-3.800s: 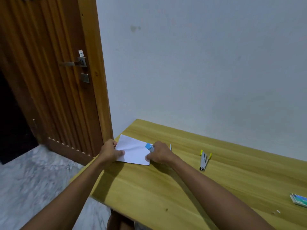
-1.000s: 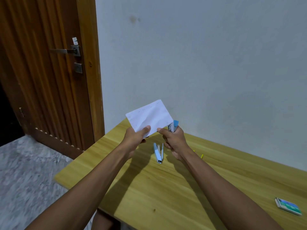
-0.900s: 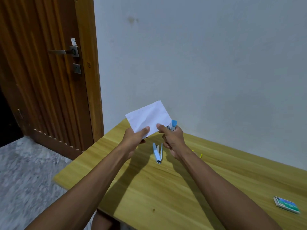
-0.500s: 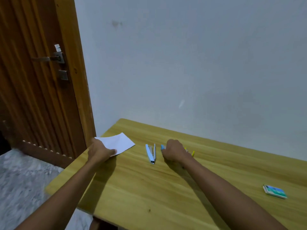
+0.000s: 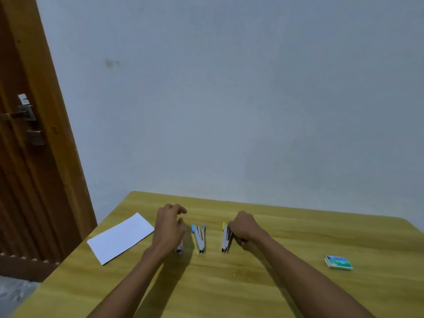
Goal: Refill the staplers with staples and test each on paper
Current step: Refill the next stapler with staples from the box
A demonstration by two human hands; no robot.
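Observation:
Three staplers lie side by side on the wooden table (image 5: 229, 294). My left hand (image 5: 169, 228) covers the leftmost stapler (image 5: 179, 250) with loosely curled fingers, and only its near end shows. The blue stapler (image 5: 199, 238) lies free in the middle, its arms spread in a V. My right hand (image 5: 245, 228) is closed on the right side of the yellow-tipped stapler (image 5: 226, 237), which rests on the table. The white paper (image 5: 120, 237) lies flat to the left of my left hand, near the table's left edge.
A small green and blue staple box (image 5: 338, 262) sits on the table at the right. A grey wall stands right behind the table. A brown wooden door (image 5: 27, 157) with a metal handle is at the left, beyond the table's edge.
The paper has been laid flat on the table and released. My left hand moved right onto the leftmost stapler. My right hand left the blue stapler and moved onto the yellow-tipped one.

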